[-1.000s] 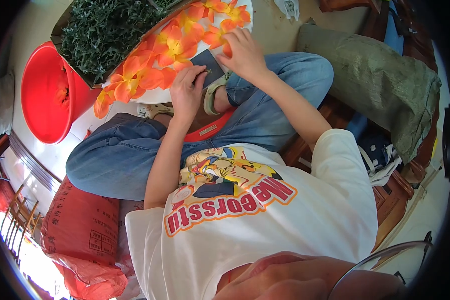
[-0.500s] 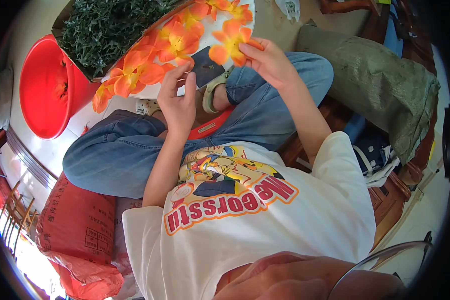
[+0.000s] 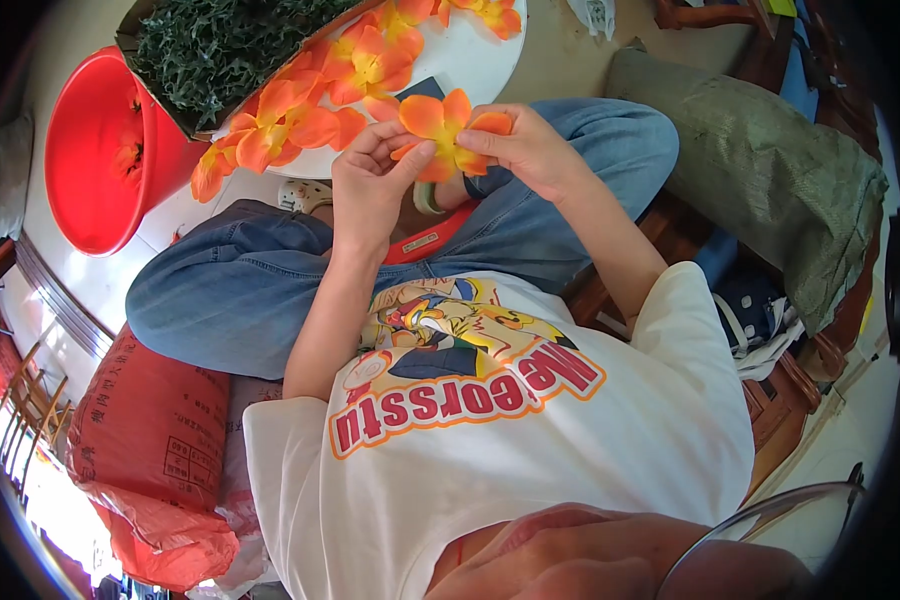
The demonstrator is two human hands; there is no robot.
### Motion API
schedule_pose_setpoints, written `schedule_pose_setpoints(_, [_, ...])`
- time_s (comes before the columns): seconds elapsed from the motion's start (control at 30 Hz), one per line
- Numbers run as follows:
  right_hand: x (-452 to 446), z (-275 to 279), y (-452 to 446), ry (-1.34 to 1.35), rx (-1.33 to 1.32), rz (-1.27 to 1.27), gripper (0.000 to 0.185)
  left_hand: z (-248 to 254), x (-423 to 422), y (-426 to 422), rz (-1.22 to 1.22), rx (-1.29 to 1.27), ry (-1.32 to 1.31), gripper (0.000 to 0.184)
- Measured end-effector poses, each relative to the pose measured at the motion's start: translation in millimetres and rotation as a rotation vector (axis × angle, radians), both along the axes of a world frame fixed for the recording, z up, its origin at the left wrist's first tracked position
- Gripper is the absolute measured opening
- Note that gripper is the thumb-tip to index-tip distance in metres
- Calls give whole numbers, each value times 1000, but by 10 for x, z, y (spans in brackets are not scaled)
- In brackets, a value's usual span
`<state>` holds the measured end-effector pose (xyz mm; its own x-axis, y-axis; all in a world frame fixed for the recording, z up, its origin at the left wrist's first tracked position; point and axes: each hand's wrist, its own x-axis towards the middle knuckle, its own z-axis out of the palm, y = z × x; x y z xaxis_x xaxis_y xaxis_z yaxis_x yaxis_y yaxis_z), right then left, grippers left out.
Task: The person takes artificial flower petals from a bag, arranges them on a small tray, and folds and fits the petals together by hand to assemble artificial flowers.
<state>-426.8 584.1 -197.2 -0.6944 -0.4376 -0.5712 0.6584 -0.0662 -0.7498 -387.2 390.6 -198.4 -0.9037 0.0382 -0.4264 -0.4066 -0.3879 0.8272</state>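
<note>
An orange artificial flower (image 3: 442,135) with a yellow middle is held up between my two hands, above my crossed legs. My left hand (image 3: 375,185) pinches its left petals, with the thumb against the lower left side. From the other side, my right hand (image 3: 525,150) grips the petals between thumb and fingers. Several more orange flowers (image 3: 370,62) lie in a row just beyond my hands, on a round white surface (image 3: 500,62). Part of a dark blue flat piece (image 3: 425,88) shows behind the held flower.
A cardboard box (image 3: 208,133) of dark green plastic leaves (image 3: 230,45) stands at the upper left. Beside it is a red bucket (image 3: 75,150) with orange flowers inside. A green woven sack (image 3: 760,160) lies on the right, a red sack (image 3: 155,430) on the lower left.
My right hand has brought the flower down and left to my left hand. My left hand has moved slightly right and now takes hold of its petals.
</note>
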Motion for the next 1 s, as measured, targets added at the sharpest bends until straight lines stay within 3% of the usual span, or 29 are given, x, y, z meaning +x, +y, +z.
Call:
schedule_pose_setpoints(0.4, [-20,-163,-138,12,-32,-135,25,-254,-91,51,106,-29,-2,23])
schedule_pose_setpoints(1.0, [-110,-200,-124,57,-39,-136,27,-175,-136,88,159,-56,116,23])
